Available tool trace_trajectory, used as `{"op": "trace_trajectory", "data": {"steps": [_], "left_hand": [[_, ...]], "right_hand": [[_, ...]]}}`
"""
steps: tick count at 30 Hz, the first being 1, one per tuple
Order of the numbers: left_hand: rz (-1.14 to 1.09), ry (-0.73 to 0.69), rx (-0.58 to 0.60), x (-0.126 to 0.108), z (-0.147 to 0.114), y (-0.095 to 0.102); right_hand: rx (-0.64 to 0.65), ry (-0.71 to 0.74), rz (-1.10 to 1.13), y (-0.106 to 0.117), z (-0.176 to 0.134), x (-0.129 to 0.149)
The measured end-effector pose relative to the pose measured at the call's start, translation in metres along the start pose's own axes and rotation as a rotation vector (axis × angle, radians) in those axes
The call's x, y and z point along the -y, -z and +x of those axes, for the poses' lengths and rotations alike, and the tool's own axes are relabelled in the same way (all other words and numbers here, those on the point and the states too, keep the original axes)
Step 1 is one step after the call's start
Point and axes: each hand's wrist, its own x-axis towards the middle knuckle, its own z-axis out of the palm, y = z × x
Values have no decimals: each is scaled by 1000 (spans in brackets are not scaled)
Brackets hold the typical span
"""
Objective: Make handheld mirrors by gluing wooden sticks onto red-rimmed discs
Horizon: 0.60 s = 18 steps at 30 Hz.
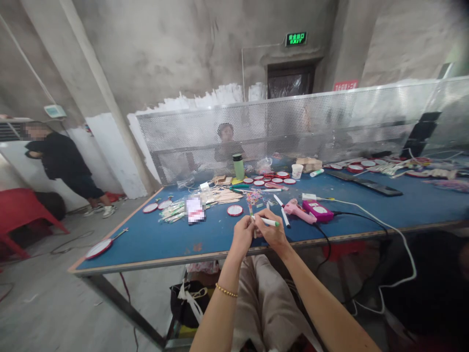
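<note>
Over the table's front edge, my left hand (pixel 242 233) pinches a narrow, light-coloured stick (pixel 251 210) that stands up from the fingers. My right hand (pixel 274 235) is closed around a white marker (pixel 270 222) with a green end, its other end against or very near the stick; contact cannot be made out. Just beyond my hands lies a heap of small colourful bands (pixel 253 197). A round, red-rimmed white disc (pixel 235 210) is left of them. White pens (pixel 285 217) lie to the right, beside a pink glue gun (pixel 299 211).
The blue table (pixel 146 249) holds a purple box (pixel 318 211) with cables, a bundle of sticks (pixel 176 208), a green bottle (pixel 238 167), a paper cup (pixel 297 171) and a dark flat bar (pixel 366 183). A perforated metal screen (pixel 183 129) stands behind. A person (pixel 64 156) stands at left.
</note>
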Motion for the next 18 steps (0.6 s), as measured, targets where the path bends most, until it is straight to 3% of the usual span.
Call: {"op": "trace_trajectory", "data": {"steps": [18], "left_hand": [[-33, 14, 36, -11, -4, -1]], "right_hand": [[-28, 38, -3, -2, 0, -5]]}}
